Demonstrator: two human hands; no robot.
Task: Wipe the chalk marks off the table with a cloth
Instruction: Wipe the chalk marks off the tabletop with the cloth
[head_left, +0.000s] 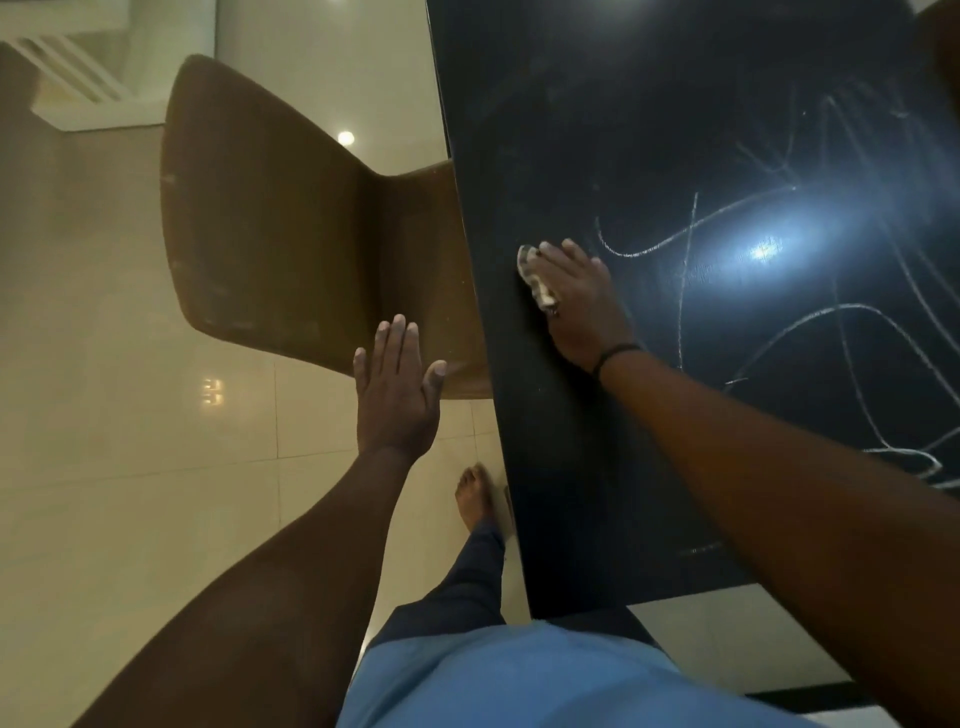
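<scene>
A black glossy table (597, 130) fills the right half of the view. White chalk marks (841, 317) loop across its right part. My right hand (576, 296) lies flat on the table near its left edge and presses a small whitish cloth (535, 275), which shows only along the hand's left side. The strip of table beside and behind that hand shows faint smears. My left hand (397, 389) hovers off the table with fingers straight, over the near edge of a brown chair (280, 228); it holds nothing.
The brown chair stands pushed up to the table's left edge. Pale glossy floor tiles (130, 364) spread to the left. My bare foot (475, 499) stands by the table's near left side. A bright lamp reflection (763, 252) glares on the tabletop.
</scene>
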